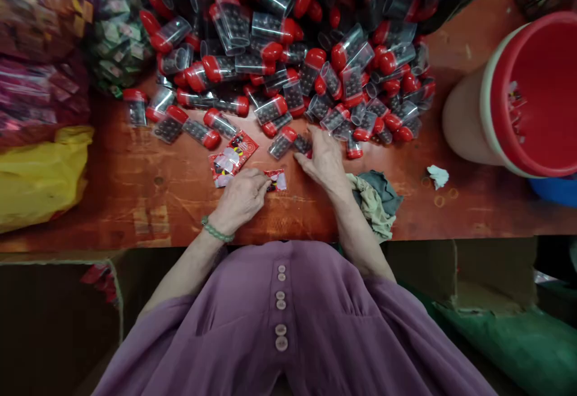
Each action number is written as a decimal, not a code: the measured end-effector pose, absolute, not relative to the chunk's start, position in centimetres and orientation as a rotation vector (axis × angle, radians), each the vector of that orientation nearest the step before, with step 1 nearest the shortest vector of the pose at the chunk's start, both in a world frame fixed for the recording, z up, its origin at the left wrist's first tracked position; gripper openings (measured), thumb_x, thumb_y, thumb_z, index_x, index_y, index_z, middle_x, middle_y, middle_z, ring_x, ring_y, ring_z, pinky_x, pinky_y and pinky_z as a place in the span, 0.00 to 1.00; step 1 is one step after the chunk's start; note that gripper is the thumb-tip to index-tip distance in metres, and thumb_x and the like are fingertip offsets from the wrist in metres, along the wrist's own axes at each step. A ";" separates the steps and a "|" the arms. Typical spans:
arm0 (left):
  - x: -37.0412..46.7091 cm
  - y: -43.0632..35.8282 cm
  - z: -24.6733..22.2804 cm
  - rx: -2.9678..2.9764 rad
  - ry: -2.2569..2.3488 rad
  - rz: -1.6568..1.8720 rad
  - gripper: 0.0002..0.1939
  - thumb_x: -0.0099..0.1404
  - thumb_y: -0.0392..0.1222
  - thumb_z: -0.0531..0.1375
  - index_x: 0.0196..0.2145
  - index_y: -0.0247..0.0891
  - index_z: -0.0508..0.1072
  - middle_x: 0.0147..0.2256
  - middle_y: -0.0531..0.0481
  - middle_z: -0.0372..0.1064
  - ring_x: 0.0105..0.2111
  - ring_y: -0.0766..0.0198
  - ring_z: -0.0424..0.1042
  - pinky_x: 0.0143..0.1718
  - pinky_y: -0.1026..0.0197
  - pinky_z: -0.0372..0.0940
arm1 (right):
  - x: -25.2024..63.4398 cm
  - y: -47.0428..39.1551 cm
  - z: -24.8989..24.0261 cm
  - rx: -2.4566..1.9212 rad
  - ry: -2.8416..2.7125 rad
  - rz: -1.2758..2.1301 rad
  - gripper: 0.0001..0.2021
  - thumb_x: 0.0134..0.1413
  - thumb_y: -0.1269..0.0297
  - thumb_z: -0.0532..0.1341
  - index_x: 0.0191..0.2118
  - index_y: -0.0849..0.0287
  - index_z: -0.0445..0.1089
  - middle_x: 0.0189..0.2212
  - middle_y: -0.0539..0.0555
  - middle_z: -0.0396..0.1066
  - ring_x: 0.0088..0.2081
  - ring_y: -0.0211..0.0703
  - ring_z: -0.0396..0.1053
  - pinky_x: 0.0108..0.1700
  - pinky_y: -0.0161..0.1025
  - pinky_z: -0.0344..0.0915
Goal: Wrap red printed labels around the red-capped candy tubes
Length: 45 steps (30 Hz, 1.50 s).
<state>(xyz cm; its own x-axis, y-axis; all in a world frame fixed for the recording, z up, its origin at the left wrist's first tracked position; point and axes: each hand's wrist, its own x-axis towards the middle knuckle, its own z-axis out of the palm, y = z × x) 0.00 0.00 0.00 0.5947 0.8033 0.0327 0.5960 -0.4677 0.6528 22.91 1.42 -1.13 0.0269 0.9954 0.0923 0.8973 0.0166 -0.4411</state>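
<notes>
Right now, centre of frame: left hand (241,194) w/ a green bead bracelet (216,231) has thumb and fingers pressed together, pinching the edge of a small red printed packet (276,180) lying flat on the worn orange-red table (135,173). Just above-left of it sits a second red packet (233,157), also flat on the wood.

Right hand (323,160), centre-right, fingers spread and curled down onto a clear tube (301,144) w/ dark beads inside, at the near edge of the big pile of red-capped tubes (288,53) filling the upper middle. Can't tell if it's actually lifted or just touched.

Handling, my read: packet looks thin, light, floppy film, prob. slick; best taken at a corner or edge seam, like the pinch shows. Tube looks rigid plastic, light, round so it'll roll; grab across the barrel, not by the red cap, which could pop off.

Rumpled cloth (376,201) lies under the right forearm. Red-rimmed bucket (489,107) far right, yellow bag (42,173) at left edge, white scrap (437,175) near the bucket.
</notes>
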 end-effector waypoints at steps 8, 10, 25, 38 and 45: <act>0.0 0.6 -0.9 2.094 1.197 0.647 0.06 0.62 0.36 0.63 0.28 0.38 0.79 0.27 0.50 0.75 0.28 0.62 0.72 0.31 0.60 0.66 | 23.7 -3.0 0.2 -1.693 -1.454 0.918 0.14 0.49 0.56 0.70 0.32 0.57 0.66 0.29 0.48 0.69 0.28 0.37 0.65 0.32 0.37 0.65; -0.1 0.2 -1.1 2.123 1.234 0.691 0.07 0.63 0.37 0.63 0.27 0.38 0.78 0.26 0.49 0.75 0.29 0.62 0.72 0.32 0.59 0.66 | 23.7 -3.9 0.5 -1.639 -1.301 1.074 0.16 0.47 0.54 0.72 0.31 0.57 0.67 0.25 0.46 0.69 0.26 0.35 0.65 0.29 0.34 0.63; -0.4 -2.6 -1.1 2.150 1.081 0.702 0.09 0.68 0.40 0.60 0.36 0.38 0.80 0.35 0.46 0.79 0.35 0.60 0.76 0.38 0.58 0.71 | 19.0 -4.8 -1.1 -1.511 -1.594 0.851 0.08 0.59 0.60 0.65 0.41 0.57 0.73 0.37 0.53 0.78 0.37 0.42 0.75 0.43 0.40 0.72; -1.6 -2.8 -0.1 1.798 1.249 0.985 0.04 0.62 0.39 0.66 0.31 0.38 0.80 0.30 0.50 0.79 0.30 0.64 0.77 0.36 0.61 0.72 | 19.3 -5.1 -0.3 -1.519 -1.222 1.104 0.09 0.53 0.58 0.69 0.35 0.57 0.72 0.29 0.49 0.77 0.29 0.38 0.74 0.35 0.37 0.73; -1.7 -3.3 2.0 1.843 1.090 0.949 0.04 0.63 0.40 0.66 0.34 0.38 0.81 0.32 0.48 0.80 0.32 0.65 0.77 0.37 0.62 0.72 | 20.0 -6.5 3.0 -1.412 -1.141 1.187 0.14 0.50 0.52 0.71 0.37 0.54 0.73 0.30 0.48 0.77 0.29 0.39 0.75 0.35 0.39 0.74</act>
<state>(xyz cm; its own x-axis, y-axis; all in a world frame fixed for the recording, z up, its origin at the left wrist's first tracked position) -1.75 -3.26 1.97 0.3540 0.9121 0.2069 0.3308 -0.3291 0.8845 20.04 -6.54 3.05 0.0991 0.9876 -0.1221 0.0835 -0.1305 -0.9879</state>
